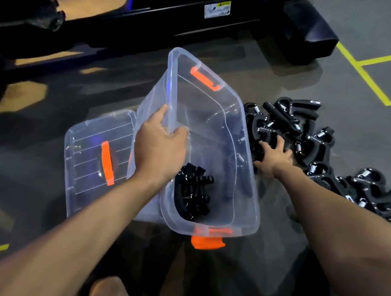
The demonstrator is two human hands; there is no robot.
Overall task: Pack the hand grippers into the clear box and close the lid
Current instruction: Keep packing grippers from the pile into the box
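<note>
Two bare hands of ours are at work on the grey floor (344, 31) with yellow lines. Our left hand (160, 146) grips the left rim of the clear plastic box with orange latches (216, 116), thumb curled inside the wall and fingers outside, and the box is tipped toward the right with its mouth facing us and the pile. A small cluster of black hand grippers (192, 193) already lies inside it, at the near end. Our right hand (273, 155) reaches just past the box's right wall into the heap of black hand grippers with steel springs (309, 144); its fingers are curled down onto one of them, though we cannot tell whether they have closed round it. That heap spreads from beside the box away to the right. Left of the box and partly behind it, the clear flat lid with an orange handle (88, 156) lies on the floor. Beyond stands a black machine base (225, 24).
</note>
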